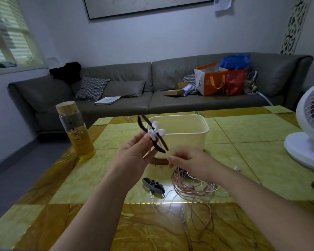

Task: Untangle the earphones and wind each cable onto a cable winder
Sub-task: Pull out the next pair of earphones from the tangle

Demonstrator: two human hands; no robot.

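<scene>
winding step: left hand [134, 153] gripped the black winder [159, 144] with white earphones [156, 131] tucked in, above the counter [80, 178]; right hand [187, 160] pinched them lower down. next likely needed even turns, clear of the pink tangle [185, 186].

Home living room: grey sofa [152, 91], cushions [92, 88], framed picture [149, 5], marble table [62, 205].

Left grip [134, 153] raised and curled, right grip [187, 162] lower, pinching
</scene>
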